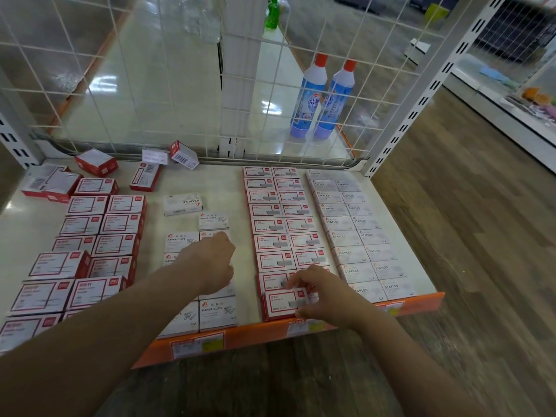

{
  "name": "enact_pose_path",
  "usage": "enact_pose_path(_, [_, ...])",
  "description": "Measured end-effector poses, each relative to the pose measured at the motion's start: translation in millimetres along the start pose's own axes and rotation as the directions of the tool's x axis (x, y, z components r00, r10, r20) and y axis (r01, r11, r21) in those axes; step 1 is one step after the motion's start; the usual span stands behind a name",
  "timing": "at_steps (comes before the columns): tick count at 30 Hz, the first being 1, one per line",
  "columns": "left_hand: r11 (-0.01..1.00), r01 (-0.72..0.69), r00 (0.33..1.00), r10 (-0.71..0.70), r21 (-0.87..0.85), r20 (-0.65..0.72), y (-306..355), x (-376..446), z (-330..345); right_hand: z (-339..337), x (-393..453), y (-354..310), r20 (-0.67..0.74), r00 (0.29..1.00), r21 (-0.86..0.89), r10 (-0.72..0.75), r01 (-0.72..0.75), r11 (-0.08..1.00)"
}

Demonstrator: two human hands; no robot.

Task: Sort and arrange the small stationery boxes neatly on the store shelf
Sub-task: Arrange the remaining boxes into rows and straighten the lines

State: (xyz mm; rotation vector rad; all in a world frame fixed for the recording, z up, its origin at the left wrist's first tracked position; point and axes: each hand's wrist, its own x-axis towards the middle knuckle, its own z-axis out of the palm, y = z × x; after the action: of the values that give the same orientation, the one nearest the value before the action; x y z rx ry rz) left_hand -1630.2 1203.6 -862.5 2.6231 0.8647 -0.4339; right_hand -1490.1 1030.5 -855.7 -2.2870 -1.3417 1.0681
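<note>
Small stationery boxes lie in columns on the cream shelf (228, 191). Two tidy columns of red-bordered staple boxes (272, 227) run front to back, with white STAPLES boxes (352, 233) to their right. White paper clip boxes (215, 313) form a shorter double column in the middle. My left hand (212, 260) rests curled on top of those paper clip boxes, fingers closed over one. My right hand (323, 293) pinches the front red-bordered box (281, 302) by its right end at the shelf's front edge. Larger red boxes (115, 227) fill the left.
Loose, tumbled red boxes (96, 162) and one stray white staples box (184, 203) lie at the back left and centre. A white wire grid (210, 85) backs the shelf, with two blue bottles (322, 97) behind it. An orange price rail (270, 332) lines the front edge.
</note>
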Motion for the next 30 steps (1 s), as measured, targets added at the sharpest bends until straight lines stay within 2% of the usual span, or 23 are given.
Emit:
enact_pose_path(10, [0.999, 0.046, 0.998, -0.046, -0.016, -0.05, -23.0, -7.9, -3.5, -13.8, 11.3, -9.5, -0.066, 0.998, 0.016, 0.004, -0.003, 1.0])
enact_pose_path(17, [0.99, 0.113, 0.989, -0.121, -0.085, -0.086, -52.1, -24.7, -11.6, -6.2, 45.5, -38.5, -0.128, 0.985, -0.085, -0.117, 0.107, 0.991])
enact_pose_path(22, [0.977, 0.182, 0.971, -0.195, -0.107, -0.135, -78.2, -38.0, -14.1, 1.8, 76.9, -65.2, -0.173, 0.967, -0.08, -0.186, 0.174, 0.982])
enact_pose_path(27, [0.944, 0.261, 0.923, -0.305, -0.202, -0.233, -109.7, -43.9, -14.2, 2.9, 116.4, -97.4, -0.253, 0.945, -0.101, -0.209, 0.189, 0.977])
enact_pose_path(30, [0.917, 0.281, 0.917, -0.343, -0.282, -0.202, -121.1, -43.2, -14.0, 8.4, 141.4, -113.8, -0.276, 0.932, -0.136, -0.234, 0.203, 0.97])
